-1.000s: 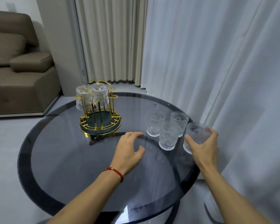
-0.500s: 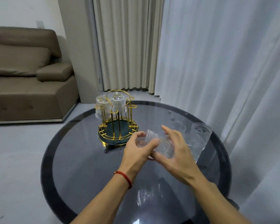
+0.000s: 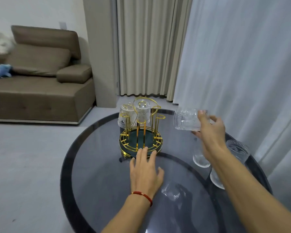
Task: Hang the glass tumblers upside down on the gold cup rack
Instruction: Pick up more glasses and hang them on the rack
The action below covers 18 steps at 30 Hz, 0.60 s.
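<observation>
The gold cup rack [image 3: 140, 142] with a dark round base stands at the far middle of the glass table. Two glass tumblers [image 3: 142, 113] hang upside down on its back pegs. My right hand [image 3: 210, 130] holds a ribbed glass tumbler [image 3: 186, 119] on its side in the air, to the right of the rack and level with its peg tops. My left hand [image 3: 145, 172] lies flat with fingers apart, its fingertips touching the rack's front rim. Three more tumblers [image 3: 237, 151] stand upright on the table at the right, partly hidden by my right forearm.
The round smoked-glass table [image 3: 94, 182] has a dark rim. White curtains [image 3: 242, 64] hang close on the right, just behind the held tumbler. A brown sofa [image 3: 40, 88] stands at the left across grey floor.
My hands have separated: the right one carried the tumbler up and right of the rack, and the left one let go and moved forward onto the rack's front rim.
</observation>
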### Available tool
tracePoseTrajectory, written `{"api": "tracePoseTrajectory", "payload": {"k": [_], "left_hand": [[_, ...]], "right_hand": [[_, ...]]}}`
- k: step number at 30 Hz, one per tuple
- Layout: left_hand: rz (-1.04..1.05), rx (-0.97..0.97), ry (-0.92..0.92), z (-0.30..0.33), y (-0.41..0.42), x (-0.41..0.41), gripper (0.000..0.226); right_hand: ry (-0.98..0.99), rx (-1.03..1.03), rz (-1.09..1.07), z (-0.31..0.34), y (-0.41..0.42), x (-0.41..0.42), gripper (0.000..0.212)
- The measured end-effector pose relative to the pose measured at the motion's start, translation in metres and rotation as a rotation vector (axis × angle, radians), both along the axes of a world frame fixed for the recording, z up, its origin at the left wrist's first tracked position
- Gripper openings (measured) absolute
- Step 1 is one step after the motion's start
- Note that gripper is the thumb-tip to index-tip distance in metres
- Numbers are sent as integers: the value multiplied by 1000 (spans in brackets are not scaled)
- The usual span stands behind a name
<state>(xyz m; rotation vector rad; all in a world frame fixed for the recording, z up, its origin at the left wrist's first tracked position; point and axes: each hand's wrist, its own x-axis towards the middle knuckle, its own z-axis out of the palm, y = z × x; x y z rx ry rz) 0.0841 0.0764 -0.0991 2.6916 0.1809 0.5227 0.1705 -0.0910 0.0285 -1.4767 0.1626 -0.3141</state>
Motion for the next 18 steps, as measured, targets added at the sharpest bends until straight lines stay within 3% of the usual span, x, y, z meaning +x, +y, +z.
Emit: {"api": "tracePoseTrajectory", "payload": {"k": [2, 4, 12, 18], "left_hand": [[-35, 96, 63, -10, 6, 4, 71], [-64, 149, 93, -19, 9, 8, 74], [-75, 119, 140, -30, 12, 16, 72], [-77, 103, 124, -30, 10, 16, 72]], "right_hand": [[-26, -146, -67, 22, 4, 21, 92], [-39, -248, -77, 42, 11, 42, 92], [-82, -373, 13, 73, 41, 106, 79], [-131, -484, 142, 65, 57, 123, 90]]}}
